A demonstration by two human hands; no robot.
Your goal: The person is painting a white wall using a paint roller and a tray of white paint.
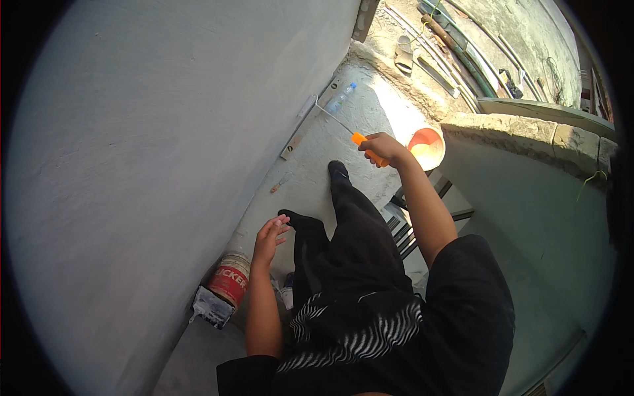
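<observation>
My right hand (382, 148) grips the orange handle of a paint roller (335, 120). Its wire frame reaches toward the foot of the pale wall (163, 133), with the white roller head low beside the wall; I cannot tell if they touch. My left hand (271, 241) holds nothing, its fingers apart, above my left shoe. Below it against the wall stands a paint bucket (229, 278) with a red label bearing writing. A paint-smeared dark tray (213, 306) is beside the bucket. Close to my right hand sits an orange bucket (427, 148), its inside sunlit.
A spirit level (292, 147) lies along the wall's foot, with a plastic bottle (342, 98) beside it. A small brush (281, 183) rests on the concrete floor (262, 210). Dark metal frames (405, 232) stand at my right. Pipes (458, 57) lie outside beyond the rough sill (411, 91).
</observation>
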